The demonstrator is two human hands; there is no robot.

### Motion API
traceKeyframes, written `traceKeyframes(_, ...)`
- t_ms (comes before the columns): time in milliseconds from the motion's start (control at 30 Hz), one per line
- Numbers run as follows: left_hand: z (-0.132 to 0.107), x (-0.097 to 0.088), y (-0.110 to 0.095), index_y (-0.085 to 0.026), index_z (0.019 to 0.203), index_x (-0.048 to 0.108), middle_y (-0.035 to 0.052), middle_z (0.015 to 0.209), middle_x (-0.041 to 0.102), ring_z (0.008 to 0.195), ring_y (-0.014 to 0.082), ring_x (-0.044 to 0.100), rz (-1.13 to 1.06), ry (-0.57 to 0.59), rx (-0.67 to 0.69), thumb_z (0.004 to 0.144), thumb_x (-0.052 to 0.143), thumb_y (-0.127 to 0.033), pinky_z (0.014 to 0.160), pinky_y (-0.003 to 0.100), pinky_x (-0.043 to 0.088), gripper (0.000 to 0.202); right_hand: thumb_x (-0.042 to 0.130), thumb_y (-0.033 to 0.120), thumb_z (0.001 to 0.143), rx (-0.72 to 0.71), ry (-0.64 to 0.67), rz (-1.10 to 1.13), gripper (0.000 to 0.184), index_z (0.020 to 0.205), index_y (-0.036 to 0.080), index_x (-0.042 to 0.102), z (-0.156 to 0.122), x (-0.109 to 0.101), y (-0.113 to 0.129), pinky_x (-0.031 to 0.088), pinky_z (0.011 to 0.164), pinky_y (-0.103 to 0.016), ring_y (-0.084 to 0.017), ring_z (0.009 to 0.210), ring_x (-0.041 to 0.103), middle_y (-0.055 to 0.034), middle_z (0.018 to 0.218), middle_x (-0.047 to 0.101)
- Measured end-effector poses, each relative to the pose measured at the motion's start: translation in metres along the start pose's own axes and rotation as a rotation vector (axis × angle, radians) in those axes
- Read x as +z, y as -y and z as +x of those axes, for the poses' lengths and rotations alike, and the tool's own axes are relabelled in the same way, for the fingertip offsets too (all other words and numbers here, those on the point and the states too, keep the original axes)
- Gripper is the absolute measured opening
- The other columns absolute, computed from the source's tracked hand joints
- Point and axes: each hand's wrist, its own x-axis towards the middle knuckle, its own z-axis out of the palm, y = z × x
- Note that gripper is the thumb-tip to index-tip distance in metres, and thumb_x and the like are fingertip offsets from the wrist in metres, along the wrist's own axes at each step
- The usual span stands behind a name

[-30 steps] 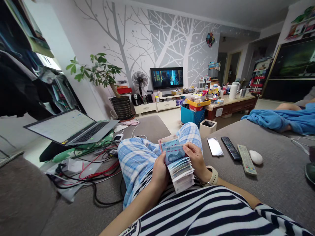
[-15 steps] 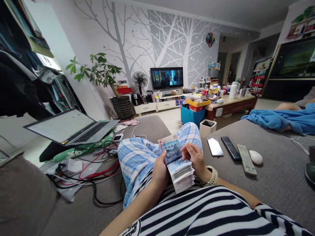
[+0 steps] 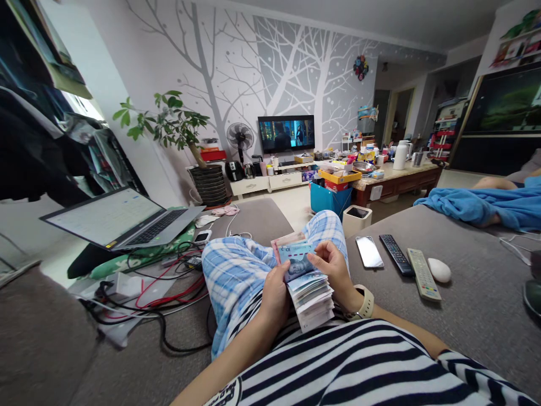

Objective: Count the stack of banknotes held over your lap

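A thick stack of banknotes (image 3: 310, 301) rests in my lap, folded over my left hand (image 3: 274, 293). That hand grips the stack from the left with its thumb on the top notes. My right hand (image 3: 336, 270), with a pale watch on its wrist, pinches the upper edge of a blue note (image 3: 296, 254) and lifts it up from the stack. My legs in blue plaid trousers (image 3: 236, 268) stretch forward on the grey sofa (image 3: 465, 304).
To my right on the sofa lie a phone (image 3: 369, 251), two remote controls (image 3: 397, 255) and a white mouse (image 3: 439, 270). An open laptop (image 3: 122, 217) and tangled cables (image 3: 152, 293) are at the left. Another person under a blue blanket (image 3: 486, 206) lies at the far right.
My right hand has flipped notes one after another off the top of the stack; a different note is now raised. My left hand has kept its grip and barely moved.
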Motion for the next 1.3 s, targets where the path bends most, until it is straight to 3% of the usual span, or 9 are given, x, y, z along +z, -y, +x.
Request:
traceKeyframes(100,-0.001,0.001,0.001,-0.014,0.080,0.070,0.0085,0.084,0.075,0.090,0.0280,0.069,0.001,-0.008,-0.006,0.065,0.071,-0.025,0.082,0.038,0.052,0.018,0.073,0.041,0.071,0.006,-0.008,-0.013,0.030,0.083,0.021,0.054,0.000,-0.001,0.000,0.035,0.053,-0.025,-0.012,0.055,0.040,0.0065,0.061,0.044)
traceKeyframes(267,-0.005,0.003,0.001,-0.014,0.091,0.070,0.0097,0.093,0.075,0.089,0.0264,0.070,-0.018,0.016,-0.025,0.067,0.070,-0.023,0.082,0.038,0.052,0.026,0.064,0.044,0.078,0.020,0.039,-0.037,0.028,0.068,0.021,0.052,-0.002,-0.001,0.004,0.033,0.052,-0.026,-0.012,0.055,0.038,0.0044,0.060,0.044)
traceKeyframes(400,-0.002,0.002,0.000,-0.014,0.087,0.071,0.0077,0.083,0.075,0.087,0.0274,0.069,0.027,-0.013,-0.009,0.066,0.070,-0.025,0.082,0.038,0.052,0.023,0.063,0.045,0.079,-0.008,0.028,-0.066,0.033,0.062,0.021,0.048,-0.001,-0.001,0.005,0.030,0.051,-0.026,-0.012,0.054,0.034,0.0049,0.057,0.039)
traceKeyframes(533,0.005,-0.003,0.002,-0.015,0.077,0.071,0.0055,0.077,0.074,0.086,0.0265,0.069,0.026,-0.068,0.014,0.066,0.070,-0.030,0.083,0.037,0.051,0.019,0.061,0.044,0.081,-0.021,0.032,-0.095,0.033,0.062,0.020,0.049,-0.002,-0.002,0.007,0.030,0.053,-0.026,-0.012,0.055,0.035,0.0044,0.058,0.039)
traceKeyframes(767,0.011,-0.006,0.008,-0.012,0.085,0.068,0.0043,0.080,0.074,0.084,0.0224,0.069,-0.101,-0.089,-0.004,0.065,0.070,-0.028,0.088,0.035,0.050,0.026,0.058,0.043,0.084,-0.043,0.045,-0.105,0.034,0.061,0.020,0.048,-0.004,-0.001,0.013,0.029,0.053,-0.027,-0.012,0.056,0.033,0.0042,0.058,0.039)
traceKeyframes(1300,0.007,-0.001,0.002,-0.013,0.076,0.072,0.0061,0.080,0.075,0.079,0.0231,0.066,-0.011,-0.135,0.037,0.063,0.068,-0.029,0.083,0.037,0.051,0.022,0.059,0.037,0.084,-0.084,0.046,-0.017,0.026,0.066,0.019,0.055,-0.007,0.000,0.014,0.030,0.052,-0.026,-0.012,0.055,0.036,0.0039,0.059,0.044)
